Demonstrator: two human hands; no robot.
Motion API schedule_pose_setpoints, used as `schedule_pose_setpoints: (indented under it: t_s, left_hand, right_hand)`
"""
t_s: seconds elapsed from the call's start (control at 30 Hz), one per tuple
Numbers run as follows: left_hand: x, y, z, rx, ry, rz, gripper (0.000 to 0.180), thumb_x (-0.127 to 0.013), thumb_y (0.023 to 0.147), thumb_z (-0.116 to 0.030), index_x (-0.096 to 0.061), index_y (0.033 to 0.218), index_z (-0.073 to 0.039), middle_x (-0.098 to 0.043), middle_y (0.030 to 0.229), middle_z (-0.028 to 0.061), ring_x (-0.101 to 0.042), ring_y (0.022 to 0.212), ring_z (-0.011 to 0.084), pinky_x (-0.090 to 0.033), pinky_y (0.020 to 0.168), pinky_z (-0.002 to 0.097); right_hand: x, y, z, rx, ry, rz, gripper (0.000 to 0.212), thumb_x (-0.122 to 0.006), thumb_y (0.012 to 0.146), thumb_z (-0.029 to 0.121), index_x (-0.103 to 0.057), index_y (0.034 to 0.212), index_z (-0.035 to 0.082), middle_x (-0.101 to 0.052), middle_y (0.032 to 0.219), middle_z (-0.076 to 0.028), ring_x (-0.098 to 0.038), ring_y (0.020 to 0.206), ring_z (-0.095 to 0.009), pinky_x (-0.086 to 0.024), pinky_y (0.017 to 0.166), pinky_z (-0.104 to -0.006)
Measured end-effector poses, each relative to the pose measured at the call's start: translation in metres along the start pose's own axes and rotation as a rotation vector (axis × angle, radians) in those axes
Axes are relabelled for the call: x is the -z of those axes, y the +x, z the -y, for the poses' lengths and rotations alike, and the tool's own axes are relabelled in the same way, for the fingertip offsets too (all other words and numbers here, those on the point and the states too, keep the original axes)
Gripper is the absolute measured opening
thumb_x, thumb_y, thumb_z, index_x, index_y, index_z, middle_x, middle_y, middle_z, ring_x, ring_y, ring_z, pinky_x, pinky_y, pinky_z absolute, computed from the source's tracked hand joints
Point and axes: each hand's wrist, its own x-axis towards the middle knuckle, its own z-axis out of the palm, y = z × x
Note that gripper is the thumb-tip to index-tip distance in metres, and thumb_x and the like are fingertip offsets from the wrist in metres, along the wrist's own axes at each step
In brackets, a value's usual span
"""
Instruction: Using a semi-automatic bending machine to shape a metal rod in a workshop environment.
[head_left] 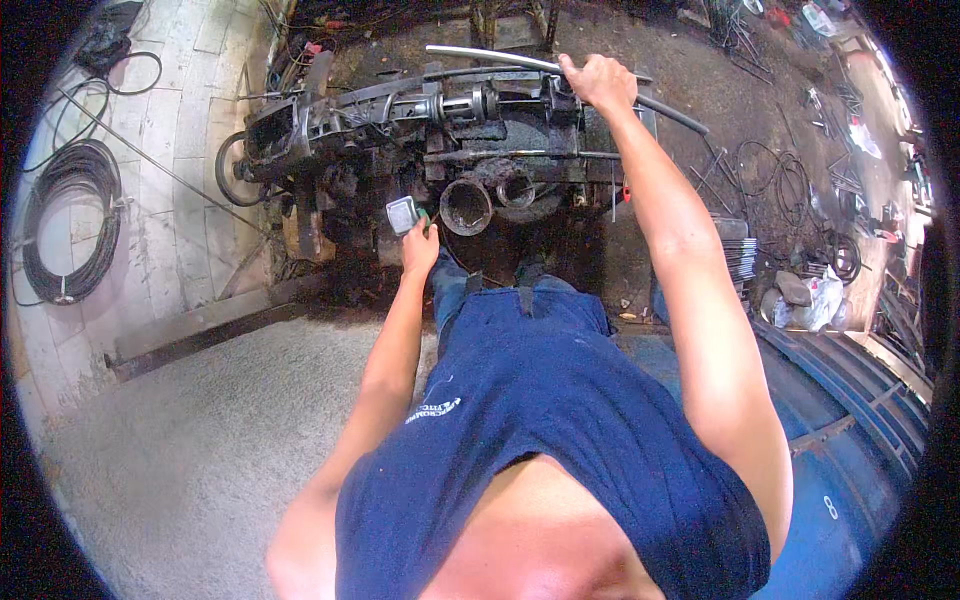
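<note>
My left hand (420,246) is closed round the green part of a small tool with a pale, rounded-square head (402,215). It is held low, just in front of a dark, greasy machine (370,120). Farther out to the right, my right hand (602,82) grips a long grey metal rod (487,54), its fingers wrapped round it. The rod lies slantwise over the machine's far right part, and its darker right end (680,118) sticks out beyond the hand. A round metal opening (466,208) faces me to the right of the pale tool head.
A coil of black cable (70,220) hangs on the pale wall at left. A grey ledge (200,420) lies near my left arm. Blue ribbed metal (840,400) is at lower right. Loose wire (780,185) and a white bag (822,303) lie on the right.
</note>
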Motion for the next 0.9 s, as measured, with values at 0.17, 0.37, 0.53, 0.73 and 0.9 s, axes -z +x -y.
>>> schedule_pose_setpoints:
  t_s: [0.17, 0.37, 0.53, 0.73, 0.9]
  left_hand:
    - [-0.002, 0.0, 0.006, -0.014, 0.0, -0.013, 0.045, -0.057, 0.09, -0.033, -0.061, 0.125, -0.006, -0.066, 0.102, 0.027, -0.064, 0.098, 0.0424, -0.05, 0.086, 0.0484]
    - [0.003, -0.001, -0.001, 0.061, 0.019, 0.033, 0.045, -0.056, 0.09, -0.035, -0.061, 0.125, -0.007, -0.067, 0.102, 0.026, -0.064, 0.098, 0.0413, -0.051, 0.086, 0.0477]
    - [0.006, -0.002, -0.007, 0.067, 0.032, 0.049, 0.045, -0.055, 0.09, -0.034, -0.061, 0.125, -0.006, -0.067, 0.102, 0.0257, -0.064, 0.098, 0.0407, -0.051, 0.086, 0.0474]
    - [0.008, -0.003, -0.009, 0.084, 0.021, 0.05, 0.045, -0.056, 0.09, -0.034, -0.061, 0.125, -0.006, -0.067, 0.103, 0.0258, -0.064, 0.098, 0.0406, -0.051, 0.086, 0.0473]
    - [0.006, -0.002, -0.007, 0.084, 0.028, 0.05, 0.044, -0.056, 0.09, -0.034, -0.062, 0.124, -0.007, -0.067, 0.101, 0.0259, -0.065, 0.096, 0.0413, -0.051, 0.084, 0.0478]
  right_hand:
    - [0.001, 0.001, -0.001, -0.012, 0.009, 0.013, 0.07, -0.047, 0.083, 0.067, -0.074, 0.096, 0.004, -0.07, 0.101, -0.022, -0.067, 0.097, -0.037, -0.052, 0.086, -0.0446]
    - [0.003, 0.001, -0.003, -0.015, -0.009, 0.045, 0.071, -0.044, 0.085, 0.068, -0.074, 0.098, 0.005, -0.07, 0.102, -0.021, -0.067, 0.099, -0.036, -0.052, 0.086, -0.0445]
    - [0.001, 0.004, -0.002, -0.003, -0.009, 0.049, 0.073, -0.045, 0.083, 0.069, -0.074, 0.098, 0.004, -0.069, 0.102, -0.023, -0.067, 0.098, -0.036, -0.052, 0.085, -0.0448]
    - [0.0, 0.002, 0.002, 0.019, -0.012, 0.032, 0.073, -0.045, 0.083, 0.069, -0.074, 0.097, 0.004, -0.069, 0.102, -0.023, -0.067, 0.099, -0.037, -0.052, 0.084, -0.0446]
    - [-0.001, 0.001, -0.002, -0.003, 0.01, 0.033, 0.073, -0.045, 0.084, 0.069, -0.074, 0.097, 0.004, -0.069, 0.102, -0.022, -0.067, 0.099, -0.036, -0.052, 0.085, -0.0443]
